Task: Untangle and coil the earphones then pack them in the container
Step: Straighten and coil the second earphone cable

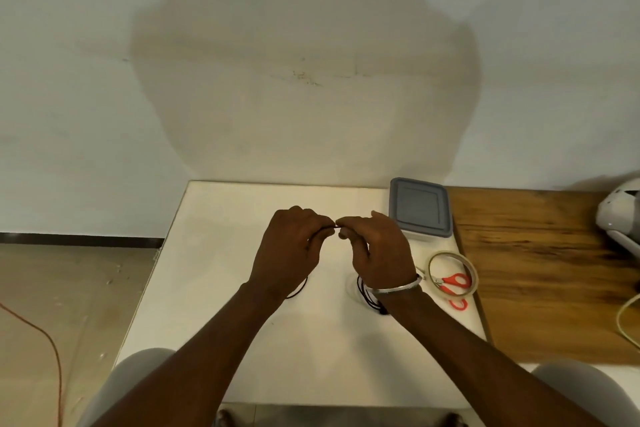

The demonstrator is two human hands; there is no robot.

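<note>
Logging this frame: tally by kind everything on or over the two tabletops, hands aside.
Earphones: 1
Lidded container: 1
Tape roll: 1
Red-handled scissors: 1
White device, cut off at the right edge: 1
Pale cable, also cut off: 1
Total: 6

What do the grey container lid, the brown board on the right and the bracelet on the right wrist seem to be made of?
The container lid is likely plastic: matt grey, with a moulded raised rim. The brown board looks like wood or veneer, by its dark grain streaks. The bracelet is probably metal: silvery, with a bright sheen.
</note>
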